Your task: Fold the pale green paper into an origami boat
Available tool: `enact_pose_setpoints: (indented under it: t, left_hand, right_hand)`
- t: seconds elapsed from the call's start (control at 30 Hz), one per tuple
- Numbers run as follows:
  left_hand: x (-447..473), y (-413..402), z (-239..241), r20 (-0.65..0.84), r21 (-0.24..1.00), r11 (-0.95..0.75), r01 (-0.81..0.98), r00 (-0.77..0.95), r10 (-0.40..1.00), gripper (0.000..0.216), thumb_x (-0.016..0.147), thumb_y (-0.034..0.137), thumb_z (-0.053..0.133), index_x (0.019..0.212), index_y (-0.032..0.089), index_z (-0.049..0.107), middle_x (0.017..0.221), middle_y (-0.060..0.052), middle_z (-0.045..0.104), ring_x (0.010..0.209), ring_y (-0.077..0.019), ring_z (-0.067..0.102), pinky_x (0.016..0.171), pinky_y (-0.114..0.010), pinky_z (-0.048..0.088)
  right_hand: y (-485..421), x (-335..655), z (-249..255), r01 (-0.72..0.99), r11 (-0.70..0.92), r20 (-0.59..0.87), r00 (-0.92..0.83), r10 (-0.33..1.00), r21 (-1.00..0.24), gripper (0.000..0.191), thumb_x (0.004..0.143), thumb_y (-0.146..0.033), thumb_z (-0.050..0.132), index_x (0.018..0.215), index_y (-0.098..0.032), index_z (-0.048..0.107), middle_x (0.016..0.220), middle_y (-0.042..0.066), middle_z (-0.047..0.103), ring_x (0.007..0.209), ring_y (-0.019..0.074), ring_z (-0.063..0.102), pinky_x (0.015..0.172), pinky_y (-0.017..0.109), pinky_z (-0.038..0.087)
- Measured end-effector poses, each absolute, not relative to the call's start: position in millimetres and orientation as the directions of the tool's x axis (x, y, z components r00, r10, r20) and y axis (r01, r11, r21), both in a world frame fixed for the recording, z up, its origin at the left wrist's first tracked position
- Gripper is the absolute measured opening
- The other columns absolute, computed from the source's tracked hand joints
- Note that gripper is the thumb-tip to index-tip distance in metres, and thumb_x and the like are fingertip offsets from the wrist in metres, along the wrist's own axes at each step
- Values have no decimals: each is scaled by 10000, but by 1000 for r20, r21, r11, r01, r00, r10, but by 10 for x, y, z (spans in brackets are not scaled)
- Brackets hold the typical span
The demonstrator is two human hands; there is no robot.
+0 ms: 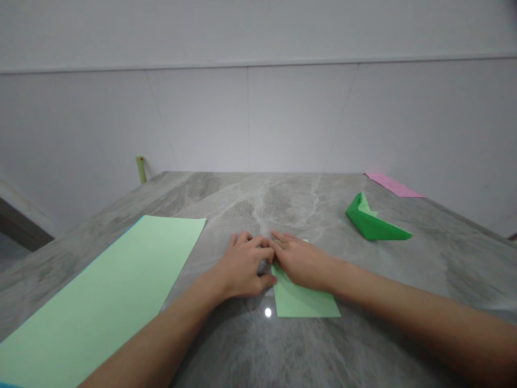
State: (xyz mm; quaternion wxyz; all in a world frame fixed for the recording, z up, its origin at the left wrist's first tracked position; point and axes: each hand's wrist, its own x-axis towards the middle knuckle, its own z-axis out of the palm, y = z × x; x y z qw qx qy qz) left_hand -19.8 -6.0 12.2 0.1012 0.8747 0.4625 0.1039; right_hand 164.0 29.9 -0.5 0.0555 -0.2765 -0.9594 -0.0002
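Observation:
A small light green sheet of paper (309,304), which looks folded, lies on the table in front of me. My right hand (302,261) rests flat across its upper part, fingers stretched out to the left and covering much of it. At the sheet's left edge is my left hand (249,267), its fingers bent and apart. Its thumb tip touches the edge, and its fingertips meet those of my right hand. What lies under the fingers is hidden. Farther right stands a darker green folded paper shape (374,223), apart from both hands.
A large light green sheet (121,285) covers the left side of the table, with a blue edge showing beneath. Pink paper (393,185) lies at the far right edge. The grey marbled table (258,205) meets a white wall (258,118). A yellow-green object (141,169) stands behind the left edge.

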Motion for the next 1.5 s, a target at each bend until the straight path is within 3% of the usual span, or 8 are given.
enact_pose_setpoints:
  t: [0.13, 0.33, 0.6, 0.97, 1.3, 1.5]
  left_hand:
    - [-215, -44, 102, 107, 255, -567, 783, 560, 821, 265, 730, 435, 676, 900, 241, 613, 1069, -31, 573, 1008, -260, 485, 945, -454, 350]
    - [-214, -33, 114, 104, 266, -568, 779, 563, 820, 279, 725, 447, 684, 896, 237, 618, 1044, -31, 574, 1001, -258, 489, 930, -432, 357]
    - [-232, -23, 117, 109, 311, -567, 763, 564, 819, 325, 689, 420, 724, 933, 239, 607, 1043, -21, 575, 1002, -252, 489, 941, -425, 347]
    - [-229, -11, 89, 114, 325, -564, 759, 561, 820, 350, 668, 424, 748, 932, 237, 612, 1030, -18, 581, 986, -256, 482, 923, -418, 349]
    - [-227, -4, 96, 100, 329, -549, 768, 550, 829, 351, 659, 413, 753, 940, 244, 629, 1022, -17, 582, 989, -258, 481, 917, -409, 346]
    - [-226, -16, 100, 93, 323, -548, 771, 551, 830, 350, 660, 418, 751, 943, 246, 638, 1028, -22, 578, 995, -263, 478, 918, -415, 346]
  right_hand:
    - [259, 1666, -45, 527, 847, 127, -847, 516, 71, 431, 864, -67, 450, 1287, -1, 497, 1297, 249, 554, 1285, 318, 463, 1028, 469, 437]
    - [174, 1684, -23, 540, 836, 108, -841, 531, 95, 436, 884, -69, 439, 1300, 57, 477, 1315, 286, 520, 1272, 337, 471, 1023, 481, 444]
    - [91, 1707, -21, 569, 822, 79, -818, 570, -29, 475, 864, -72, 471, 1334, 0, 464, 1408, 261, 435, 1344, 286, 382, 1105, 428, 356]
    - [91, 1709, -2, 544, 839, 71, -836, 544, -14, 497, 863, -76, 447, 1341, 62, 440, 1392, 280, 440, 1323, 298, 414, 1104, 421, 358]
    - [-11, 1828, 39, 547, 834, 105, -827, 552, -81, 522, 797, -14, 438, 1315, 28, 487, 1356, 255, 498, 1292, 286, 462, 1061, 389, 416]
    - [-117, 1920, 117, 564, 820, 19, -823, 568, -96, 601, 747, 21, 413, 1346, 40, 448, 1402, 258, 437, 1327, 279, 411, 1086, 400, 393]
